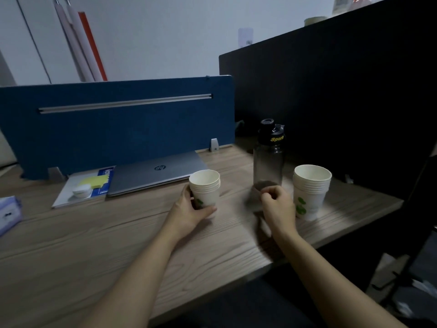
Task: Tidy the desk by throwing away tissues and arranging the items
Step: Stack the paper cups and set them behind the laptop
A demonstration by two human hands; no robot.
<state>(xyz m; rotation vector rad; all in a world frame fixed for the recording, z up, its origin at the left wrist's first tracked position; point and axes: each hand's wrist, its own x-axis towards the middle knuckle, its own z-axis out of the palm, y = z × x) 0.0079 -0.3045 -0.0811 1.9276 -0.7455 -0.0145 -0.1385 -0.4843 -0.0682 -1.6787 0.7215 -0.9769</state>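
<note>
Both my forearms reach out over the near edge of the desk (99,237), a wood-grain top. My left hand (189,210) grips the lower part of a stack of paper cups (205,189), thumb across the front and fingers curled round the far side, the stack standing upright near the middle of the desk. My right hand (279,204) is loosely curled with the fingertips drawn together; something dark sits under them, too blurred for me to tell whether I am holding it. Just to the right of that hand, and touching it as far as I can see, stands a second stack of paper cups (312,185), white with green marks, close to the desk's right edge. Behind my right hand a smoky sports bottle (269,157) with a black lid stands upright; I cannot tell what, if anything, is in it. Toward the back edge a closed laptop (156,172) lies flat against the foot of a blue partition (113,129). Left of the laptop a white sheet carries a yellow sticky pad (93,182), a small round white case (81,190) and a blue booklet (105,182). At the left edge a pale tissue pack (9,213) lies partly out of view. A black divider (331,102) walls the right side, and rolled tubes (80,43) lean against the white wall behind.
</note>
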